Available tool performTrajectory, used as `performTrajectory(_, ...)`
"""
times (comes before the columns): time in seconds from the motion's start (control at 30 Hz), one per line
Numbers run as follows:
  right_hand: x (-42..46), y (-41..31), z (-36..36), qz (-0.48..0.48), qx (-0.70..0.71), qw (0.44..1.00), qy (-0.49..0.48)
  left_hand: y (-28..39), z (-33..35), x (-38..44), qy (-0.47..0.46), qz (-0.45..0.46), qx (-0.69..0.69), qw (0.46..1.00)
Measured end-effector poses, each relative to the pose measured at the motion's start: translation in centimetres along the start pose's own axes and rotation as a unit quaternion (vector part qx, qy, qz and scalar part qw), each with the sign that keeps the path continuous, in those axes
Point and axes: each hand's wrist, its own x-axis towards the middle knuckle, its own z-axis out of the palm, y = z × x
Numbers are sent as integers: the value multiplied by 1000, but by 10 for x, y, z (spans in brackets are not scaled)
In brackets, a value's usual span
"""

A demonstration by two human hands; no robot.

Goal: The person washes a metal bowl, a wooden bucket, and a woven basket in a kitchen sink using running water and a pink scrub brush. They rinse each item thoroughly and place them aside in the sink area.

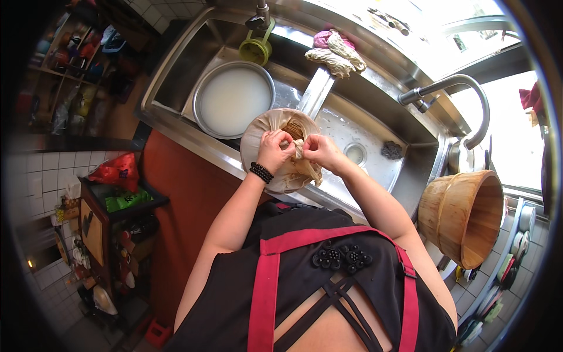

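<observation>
A pale, damp-looking cloth (pixel 257 145) covers a round shape at the front edge of the sink. Its gathered part forms a twisted knot (pixel 298 149), pinched from the left by my left hand (pixel 276 152) and from the right by my right hand (pixel 324 154). Behind the knot, through a gap in the cloth, shows a brown, fibrous-looking piece (pixel 293 130). What bears the cloth from below is hidden. A beaded bracelet (pixel 261 172) circles my left wrist.
The steel double sink (pixel 317 90) holds a metal basin (pixel 197 116) of cloudy liquid, a green strainer cup (pixel 255 52) and a scouring pad (pixel 391 150). Rags (pixel 336 55) lie over the divider's back end. A faucet (pixel 477 88) arches at right, above a wooden bucket (pixel 448 215).
</observation>
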Motion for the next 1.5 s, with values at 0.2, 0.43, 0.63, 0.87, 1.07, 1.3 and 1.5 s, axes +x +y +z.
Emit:
performTrajectory(0.2, 8, 25, -1, -6, 73, 996, 40, 10, -6, 4, -66, -133, -248, 957)
performTrajectory(0.43, 16, 22, 12, -97, 121, 985, 73, 8, -7, 6, -105, 10, -24, 994)
performTrajectory(0.63, 2, 4, 11, -160, 37, 986, 22, -12, -2, 2, -137, -152, -310, 929)
performTrajectory(0.87, 6, -16, 0, -8, 293, 953, 82, -1, -11, 7, -142, -230, -423, 865)
performTrajectory(1.07, 4, -30, -4, 15, 265, 962, 63, 1, -7, 17, -163, -214, -384, 883)
performTrajectory(1.3, -11, -28, 5, -137, 8, 989, 59, 0, 9, 19, -129, -203, -369, 898)
performTrajectory(1.5, -19, -39, -12, -33, 102, 991, 78, 5, 4, 17, -136, -216, -357, 899)
